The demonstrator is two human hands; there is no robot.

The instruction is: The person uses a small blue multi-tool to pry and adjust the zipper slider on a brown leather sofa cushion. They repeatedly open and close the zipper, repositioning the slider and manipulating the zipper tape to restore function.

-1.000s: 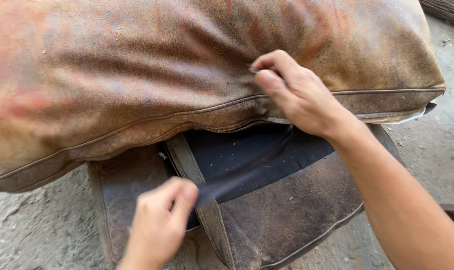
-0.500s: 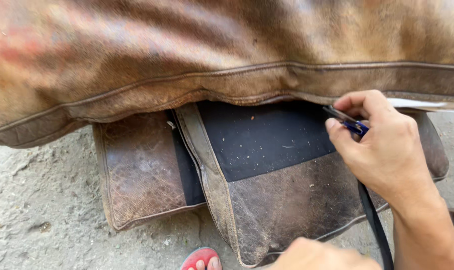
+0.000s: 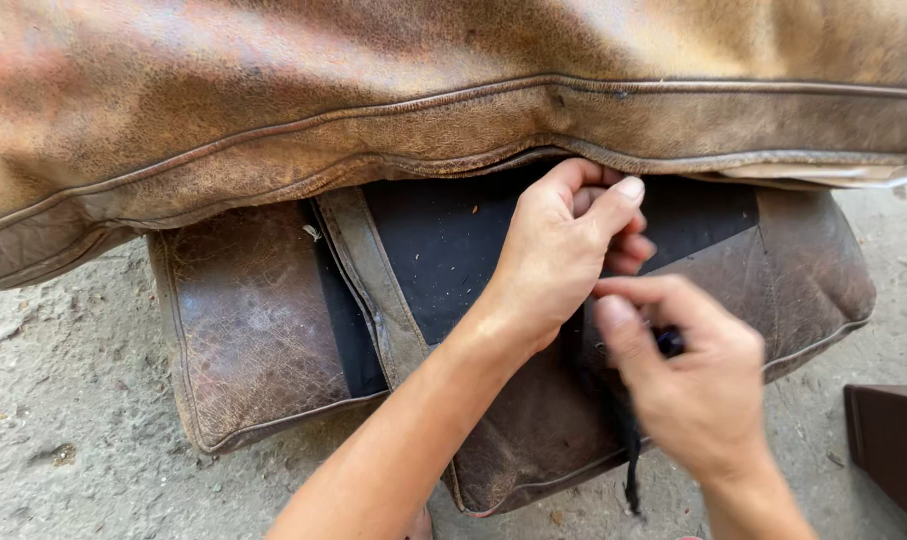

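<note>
1. A large, worn brown leather cushion (image 3: 373, 110) fills the top of the head view, its piped seam running across the frame and its lower edge overhanging a smaller leather cushion (image 3: 263, 320) that lies on the rough concrete floor (image 3: 63, 440).

2. The smaller cushion shows a black fabric panel (image 3: 443, 250) between cracked brown leather sides, with a leather band running diagonally down its left part.

3. The left hand (image 3: 563, 250) is curled at the seam where the big cushion meets the black panel, fingers bent and thumb (image 3: 613, 200) pressed forward; it appears to pinch the edge there, though what exactly it grips is hidden by the fingers.

4. The right hand (image 3: 693, 380) sits just below and right of the left, closed around a small dark object (image 3: 670, 342) from which a dark strap or cord (image 3: 630, 450) hangs down over the lower cushion's front edge.

5. Judging by how things lie, the work at the seam is under way rather than finished: both hands are engaged at the same spot, the strap hangs loose and is not fastened to anything visible.

6. A dark brown block-like object (image 3: 893, 440) stands on the floor at the right edge, well apart from the hands.
</note>
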